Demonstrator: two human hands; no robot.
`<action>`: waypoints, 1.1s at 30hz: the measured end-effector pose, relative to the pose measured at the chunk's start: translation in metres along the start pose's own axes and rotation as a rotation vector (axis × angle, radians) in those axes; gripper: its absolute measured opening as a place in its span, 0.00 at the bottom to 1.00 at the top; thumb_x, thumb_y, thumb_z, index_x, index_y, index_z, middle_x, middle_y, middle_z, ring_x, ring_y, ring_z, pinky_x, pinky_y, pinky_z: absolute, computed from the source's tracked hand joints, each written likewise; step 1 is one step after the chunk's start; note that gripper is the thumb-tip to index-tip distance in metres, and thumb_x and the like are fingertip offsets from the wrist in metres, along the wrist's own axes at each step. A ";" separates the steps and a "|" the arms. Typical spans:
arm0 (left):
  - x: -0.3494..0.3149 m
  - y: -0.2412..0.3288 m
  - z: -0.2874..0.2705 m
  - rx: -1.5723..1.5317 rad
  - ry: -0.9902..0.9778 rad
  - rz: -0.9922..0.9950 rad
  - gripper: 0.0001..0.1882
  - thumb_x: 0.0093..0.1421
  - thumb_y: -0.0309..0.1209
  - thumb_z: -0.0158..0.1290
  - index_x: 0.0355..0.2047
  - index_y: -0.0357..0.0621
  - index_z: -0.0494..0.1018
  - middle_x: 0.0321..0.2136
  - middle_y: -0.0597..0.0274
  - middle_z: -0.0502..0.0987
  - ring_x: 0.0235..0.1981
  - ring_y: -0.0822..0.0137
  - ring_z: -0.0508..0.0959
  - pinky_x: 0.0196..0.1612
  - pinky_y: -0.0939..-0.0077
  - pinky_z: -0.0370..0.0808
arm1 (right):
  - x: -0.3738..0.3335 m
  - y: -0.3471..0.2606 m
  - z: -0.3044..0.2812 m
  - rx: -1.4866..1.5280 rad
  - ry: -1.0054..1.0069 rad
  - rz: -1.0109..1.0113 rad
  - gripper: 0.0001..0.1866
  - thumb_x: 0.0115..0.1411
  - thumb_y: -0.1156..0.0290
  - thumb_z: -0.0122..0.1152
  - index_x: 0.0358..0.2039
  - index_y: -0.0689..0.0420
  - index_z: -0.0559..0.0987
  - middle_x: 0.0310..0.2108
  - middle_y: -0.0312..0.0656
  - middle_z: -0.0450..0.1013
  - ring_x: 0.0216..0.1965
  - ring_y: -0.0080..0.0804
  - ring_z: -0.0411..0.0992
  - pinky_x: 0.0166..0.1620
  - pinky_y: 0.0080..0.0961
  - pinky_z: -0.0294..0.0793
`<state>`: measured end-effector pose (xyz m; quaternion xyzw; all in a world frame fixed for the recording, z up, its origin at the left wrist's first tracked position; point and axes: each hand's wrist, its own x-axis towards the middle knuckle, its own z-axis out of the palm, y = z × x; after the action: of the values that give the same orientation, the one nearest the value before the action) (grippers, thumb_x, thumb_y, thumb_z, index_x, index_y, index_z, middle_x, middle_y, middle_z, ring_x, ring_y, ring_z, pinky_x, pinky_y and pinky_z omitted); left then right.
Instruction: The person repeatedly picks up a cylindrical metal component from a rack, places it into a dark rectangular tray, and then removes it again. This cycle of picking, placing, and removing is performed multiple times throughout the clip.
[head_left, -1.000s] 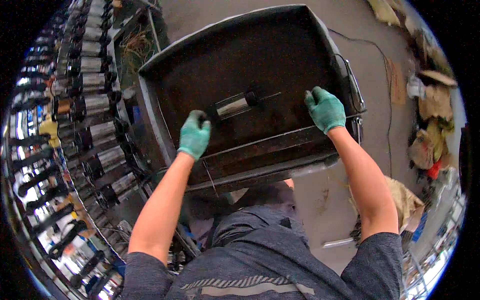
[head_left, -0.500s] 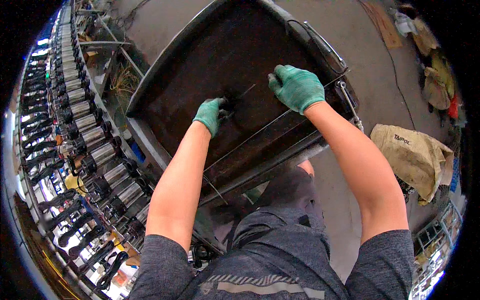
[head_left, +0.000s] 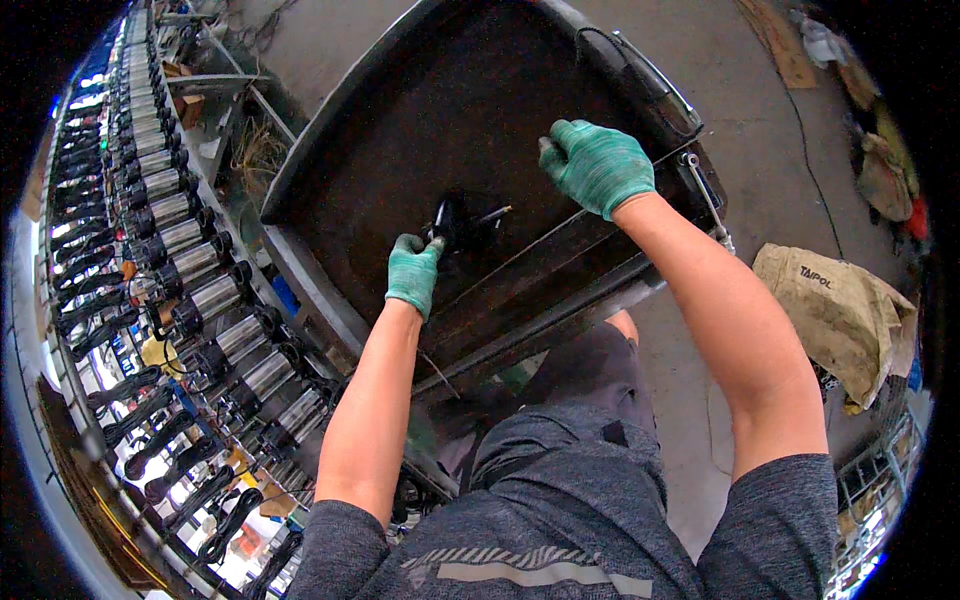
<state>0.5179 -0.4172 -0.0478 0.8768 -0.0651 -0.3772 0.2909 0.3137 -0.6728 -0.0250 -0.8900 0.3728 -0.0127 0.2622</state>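
My left hand (head_left: 413, 275), in a green glove, is closed at the near left part of a dark metal-rimmed bin (head_left: 300, 175). Its thumb and fingers pinch a glossy black part (head_left: 452, 222), whose kind I cannot make out. A thin lead with a pale tip (head_left: 495, 215) sticks out to the part's right. Further right, my right hand (head_left: 600, 168), also green-gloved, hovers over the bin with curled fingers. Whatever those fingers may hold is hidden.
On the left runs a long rack of metal cylinders (head_left: 215, 297) with coiled black cables (head_left: 232, 525). Chrome rods (head_left: 705, 190) and a black cable lie along the bin's right rim. A beige sack (head_left: 835, 310) rests on the floor at right.
My left hand has drawn a little nearer to me, and the black part now shows clearly in its grip. My right hand has hardly moved.
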 end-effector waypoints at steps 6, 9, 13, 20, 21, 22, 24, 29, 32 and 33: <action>0.001 -0.026 -0.005 0.099 0.033 0.138 0.13 0.61 0.32 0.64 0.34 0.45 0.69 0.26 0.71 0.67 0.27 0.75 0.63 0.29 0.76 0.64 | 0.000 -0.001 -0.001 -0.016 -0.003 -0.015 0.19 0.70 0.51 0.48 0.41 0.52 0.79 0.39 0.50 0.80 0.40 0.53 0.79 0.43 0.50 0.79; 0.000 -0.032 -0.003 0.110 0.059 0.169 0.13 0.61 0.31 0.64 0.35 0.44 0.69 0.27 0.70 0.67 0.28 0.74 0.64 0.31 0.75 0.65 | 0.001 0.000 0.002 -0.022 -0.002 -0.011 0.19 0.70 0.51 0.48 0.40 0.53 0.79 0.39 0.50 0.80 0.40 0.54 0.79 0.43 0.51 0.79; -0.007 -0.029 0.000 0.132 0.120 0.191 0.15 0.58 0.30 0.65 0.30 0.44 0.66 0.24 0.68 0.66 0.27 0.71 0.63 0.31 0.72 0.66 | 0.001 0.000 0.005 -0.019 0.066 -0.017 0.17 0.69 0.53 0.52 0.37 0.52 0.80 0.36 0.49 0.79 0.37 0.53 0.79 0.40 0.49 0.79; -0.009 -0.031 0.001 0.091 0.122 0.188 0.15 0.61 0.31 0.64 0.36 0.40 0.69 0.28 0.67 0.68 0.30 0.72 0.64 0.33 0.73 0.66 | 0.002 -0.001 0.003 -0.024 0.019 -0.005 0.19 0.70 0.51 0.48 0.38 0.52 0.80 0.37 0.49 0.80 0.39 0.53 0.79 0.42 0.50 0.79; -0.010 -0.031 0.002 0.075 0.125 0.186 0.15 0.61 0.31 0.65 0.36 0.40 0.69 0.28 0.67 0.68 0.30 0.72 0.64 0.33 0.73 0.66 | 0.002 -0.002 0.002 -0.026 0.008 -0.007 0.20 0.70 0.50 0.46 0.39 0.52 0.79 0.38 0.50 0.80 0.40 0.53 0.79 0.43 0.51 0.79; -0.008 -0.033 0.002 0.059 0.127 0.184 0.15 0.61 0.31 0.65 0.36 0.40 0.68 0.28 0.67 0.67 0.29 0.72 0.64 0.33 0.73 0.66 | 0.002 -0.002 0.001 -0.029 -0.002 0.004 0.20 0.70 0.50 0.46 0.39 0.52 0.79 0.38 0.50 0.80 0.40 0.53 0.79 0.43 0.51 0.79; -0.006 -0.036 0.003 0.111 0.142 0.204 0.15 0.61 0.31 0.65 0.35 0.40 0.68 0.28 0.67 0.68 0.29 0.72 0.64 0.32 0.74 0.66 | 0.001 -0.004 -0.002 -0.033 -0.023 0.026 0.20 0.70 0.51 0.46 0.39 0.52 0.79 0.38 0.50 0.80 0.40 0.53 0.79 0.43 0.51 0.79; -0.006 -0.037 0.005 0.070 0.163 0.235 0.15 0.60 0.31 0.65 0.33 0.42 0.67 0.27 0.68 0.67 0.28 0.72 0.63 0.31 0.73 0.66 | 0.001 -0.004 -0.002 -0.029 -0.028 0.010 0.19 0.70 0.51 0.47 0.39 0.53 0.78 0.39 0.50 0.79 0.41 0.54 0.79 0.43 0.51 0.79; -0.011 -0.031 0.002 0.046 0.186 0.277 0.16 0.60 0.29 0.65 0.30 0.44 0.64 0.25 0.68 0.64 0.28 0.71 0.62 0.32 0.72 0.67 | -0.001 -0.003 -0.001 -0.025 -0.023 0.008 0.19 0.69 0.50 0.48 0.40 0.53 0.78 0.39 0.50 0.80 0.41 0.54 0.79 0.44 0.51 0.79; -0.015 -0.029 -0.003 0.054 0.195 0.314 0.16 0.60 0.29 0.65 0.30 0.44 0.64 0.25 0.69 0.64 0.28 0.71 0.62 0.32 0.72 0.67 | -0.002 -0.003 0.000 -0.024 -0.022 0.006 0.19 0.69 0.50 0.48 0.40 0.52 0.78 0.39 0.50 0.80 0.41 0.55 0.79 0.44 0.51 0.78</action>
<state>0.5065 -0.3871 -0.0527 0.8959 -0.1825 -0.2385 0.3275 0.3143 -0.6700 -0.0229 -0.8920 0.3728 0.0021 0.2557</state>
